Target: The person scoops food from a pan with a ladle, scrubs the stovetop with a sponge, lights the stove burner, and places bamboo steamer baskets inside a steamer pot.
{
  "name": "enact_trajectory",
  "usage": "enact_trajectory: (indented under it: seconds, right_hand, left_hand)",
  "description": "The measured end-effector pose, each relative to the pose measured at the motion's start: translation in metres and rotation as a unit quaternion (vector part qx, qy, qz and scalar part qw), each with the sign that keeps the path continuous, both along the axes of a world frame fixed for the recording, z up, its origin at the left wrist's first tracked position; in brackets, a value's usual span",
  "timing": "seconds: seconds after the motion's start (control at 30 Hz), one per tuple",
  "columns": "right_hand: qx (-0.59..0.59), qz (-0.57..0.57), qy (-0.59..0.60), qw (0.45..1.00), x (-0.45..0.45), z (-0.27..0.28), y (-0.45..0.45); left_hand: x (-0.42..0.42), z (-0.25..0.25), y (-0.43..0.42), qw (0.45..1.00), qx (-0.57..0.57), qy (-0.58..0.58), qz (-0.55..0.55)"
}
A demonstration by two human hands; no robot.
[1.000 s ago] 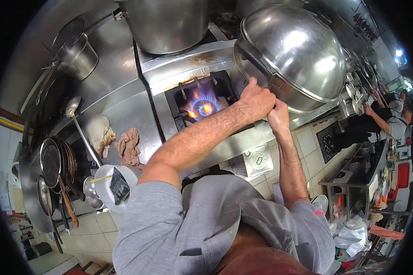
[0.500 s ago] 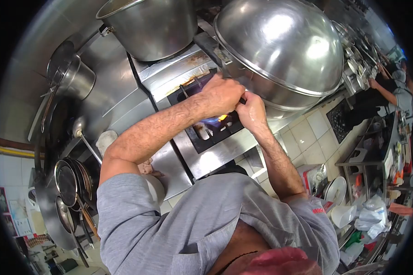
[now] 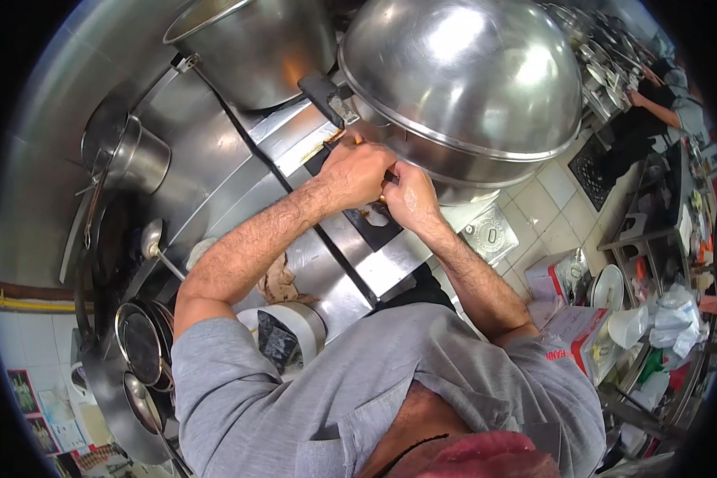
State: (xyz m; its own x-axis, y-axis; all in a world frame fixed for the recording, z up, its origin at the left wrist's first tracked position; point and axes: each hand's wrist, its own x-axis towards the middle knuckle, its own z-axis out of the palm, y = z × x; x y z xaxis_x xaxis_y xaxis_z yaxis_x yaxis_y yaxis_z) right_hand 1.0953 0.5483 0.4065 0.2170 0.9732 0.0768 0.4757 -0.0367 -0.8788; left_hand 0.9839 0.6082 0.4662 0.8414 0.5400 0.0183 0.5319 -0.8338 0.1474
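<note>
My left hand (image 3: pixel 357 177) is closed above the stove's dark burner grate (image 3: pixel 374 229), close to the near side of a large steel pot (image 3: pixel 474 163). My right hand (image 3: pixel 410 195) is closed right beside it, knuckles almost touching. Between the two hands a short dark, handle-like piece (image 3: pixel 390 176) shows; fingers hide most of it, and I cannot tell whether it joins the pot. A big shiny steel dome (image 3: pixel 462 72) covers the pot. On the pot's left a thick black handle (image 3: pixel 321 94) with a metal bracket sticks out.
A tall stockpot (image 3: pixel 251 60) stands at the back left, with an orange glow on its side. A ladle (image 3: pixel 153 239), pans (image 3: pixel 139 342) and a white bucket (image 3: pixel 303 319) are at left. Tins (image 3: pixel 585 334) stand at right. Another person (image 3: pixel 661 111) works at far right.
The domed pot has shifted left over the burner, and both hands have moved left with it. The flame seen under my hands earlier no longer shows. My view has also shifted.
</note>
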Motion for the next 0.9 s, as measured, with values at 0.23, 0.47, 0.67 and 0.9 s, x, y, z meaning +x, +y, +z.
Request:
enact_trajectory:
  seconds: [0.23,0.47,0.67,0.9]
  right_hand:
    - [-0.017,-0.03,-0.02,0.999,-0.013,0.006,-0.018]
    - [-0.006,0.009,-0.002,1.0,-0.043,0.007,-0.033]
    - [0.003,0.021,0.003,1.0,-0.065,0.011,-0.055]
    - [0.025,0.061,0.022,0.998,-0.1,0.009,-0.065]
  left_hand:
    - [-0.011,0.0,-0.011,0.999,-0.016,-0.023,-0.021]
    - [-0.042,-0.003,-0.028,0.999,-0.032,-0.037,0.019]
    - [-0.068,-0.003,-0.046,0.999,-0.028,-0.04,0.006]
    - [-0.1,0.006,-0.064,0.999,-0.024,-0.032,0.033]
